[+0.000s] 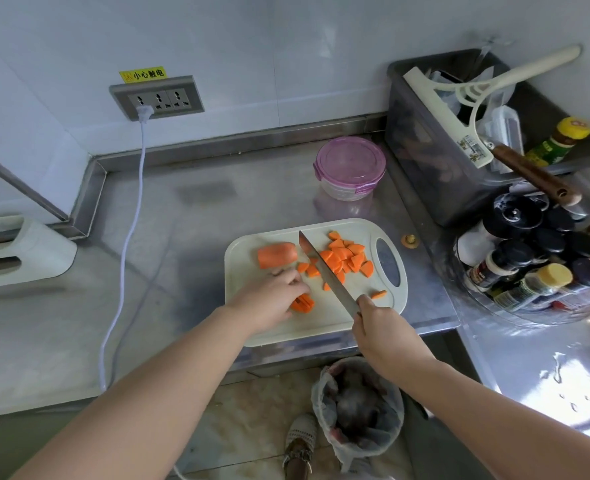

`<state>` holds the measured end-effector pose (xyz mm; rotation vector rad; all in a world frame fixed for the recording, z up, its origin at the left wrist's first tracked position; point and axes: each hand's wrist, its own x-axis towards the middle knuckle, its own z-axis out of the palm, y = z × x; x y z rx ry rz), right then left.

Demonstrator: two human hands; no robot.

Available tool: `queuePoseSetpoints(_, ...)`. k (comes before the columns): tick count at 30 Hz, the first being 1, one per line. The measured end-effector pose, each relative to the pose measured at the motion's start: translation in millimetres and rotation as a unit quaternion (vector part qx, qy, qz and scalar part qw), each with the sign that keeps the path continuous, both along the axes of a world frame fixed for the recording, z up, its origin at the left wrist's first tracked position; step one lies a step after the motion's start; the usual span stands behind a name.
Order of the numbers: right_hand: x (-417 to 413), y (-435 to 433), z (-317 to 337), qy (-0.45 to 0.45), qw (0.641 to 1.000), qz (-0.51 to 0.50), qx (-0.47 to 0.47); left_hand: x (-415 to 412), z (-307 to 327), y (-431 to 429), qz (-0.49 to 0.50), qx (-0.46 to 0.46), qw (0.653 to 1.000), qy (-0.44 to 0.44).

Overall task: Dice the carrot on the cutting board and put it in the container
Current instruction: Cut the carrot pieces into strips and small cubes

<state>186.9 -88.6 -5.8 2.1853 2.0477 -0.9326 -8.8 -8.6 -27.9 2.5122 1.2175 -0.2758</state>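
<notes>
Carrot point(277, 255) lies half diced on the cutting board point(321, 322); left hand point(269, 299) holds a piece point(303, 303), right hand point(380, 329) grips the knife point(324, 271).

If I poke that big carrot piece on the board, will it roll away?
Probably a little: the carrot chunk lies on its rounded side on the flat board. It looks thick and solid, so likely stiff, not bendy.

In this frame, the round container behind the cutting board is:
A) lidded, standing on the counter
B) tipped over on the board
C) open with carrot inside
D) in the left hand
A: the container stands on the counter beyond the cutting board with its purple lid on.
</notes>
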Motion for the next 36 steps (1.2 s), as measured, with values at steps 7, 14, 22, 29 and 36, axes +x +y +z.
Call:
queuePoseSetpoints(7, 1.1, 0.2, -3.7, 0.018, 0.999, -0.028, -0.008, 12.5, -8.3, 13.5, -0.105, 0.013, 0.992, 0.073)
queuePoseSetpoints(14, 3.2, -1.5, -3.1, 0.027, 0.999, -0.026, -0.012, 15.7, -8.8, 16.9, -0.061, -0.023, 0.998, 0.027)
queuePoseSetpoints(22, 5.5, -8.8, -6.6, 0.026, 0.999, -0.023, -0.025, 10.1, -16.0, 17.3, -0.005, -0.031, 0.999, -0.008)
queuePoseSetpoints(29, 11.1, -12.4, -2.0, 0.015, 0.999, -0.009, -0.03, 13.9, -17.6, 6.0, 0.058, -0.026, 0.997, -0.032)
queuePoseSetpoints(36, 12.0, -23.3, -3.8, 0.013, 0.999, 0.01, -0.03, 18.2, -19.7, -4.8, 0.157, -0.015, 0.987, -0.018)
